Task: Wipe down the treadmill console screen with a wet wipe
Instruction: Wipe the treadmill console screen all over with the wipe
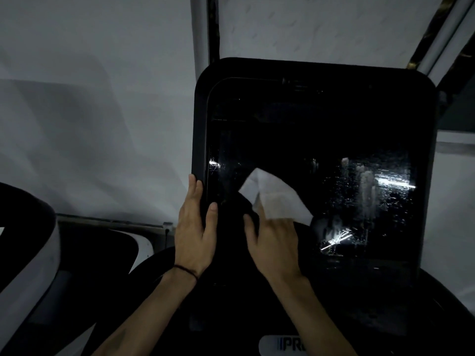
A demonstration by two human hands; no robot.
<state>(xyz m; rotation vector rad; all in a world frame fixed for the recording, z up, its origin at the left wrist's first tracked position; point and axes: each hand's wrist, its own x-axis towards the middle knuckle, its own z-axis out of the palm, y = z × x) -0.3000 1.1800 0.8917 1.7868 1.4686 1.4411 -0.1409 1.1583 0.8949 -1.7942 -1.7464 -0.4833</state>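
the large black glossy treadmill console screen [311,140] with rounded corners fills the middle and right of the head view, tilted up toward the camera in dim light. the left hand [196,227] grips the screen's left edge low down, its fingers laid along the outer frame and the thumb hooked over onto the front bezel; a thin dark band [186,271] circles that wrist. the right hand [271,240] presses a crumpled white wet wipe [273,197] against the lower middle of the glass, fingers bunched round the wipe and partly hidden under it, so the wipe covers part of the screen there. to the right of the wipe the glass carries wet droplets, pale vertical smears [367,188] and bright streaks of reflected light. below the screen, between the forearms, sits the dark console body with a pale oval logo badge [281,345] whose lettering is cut off by the right forearm. to the far left lies a curved black and white machine shroud [30,240]. behind everything stands a plain grey-white wall [97,98], with dark framing strips [213,29] above the screen
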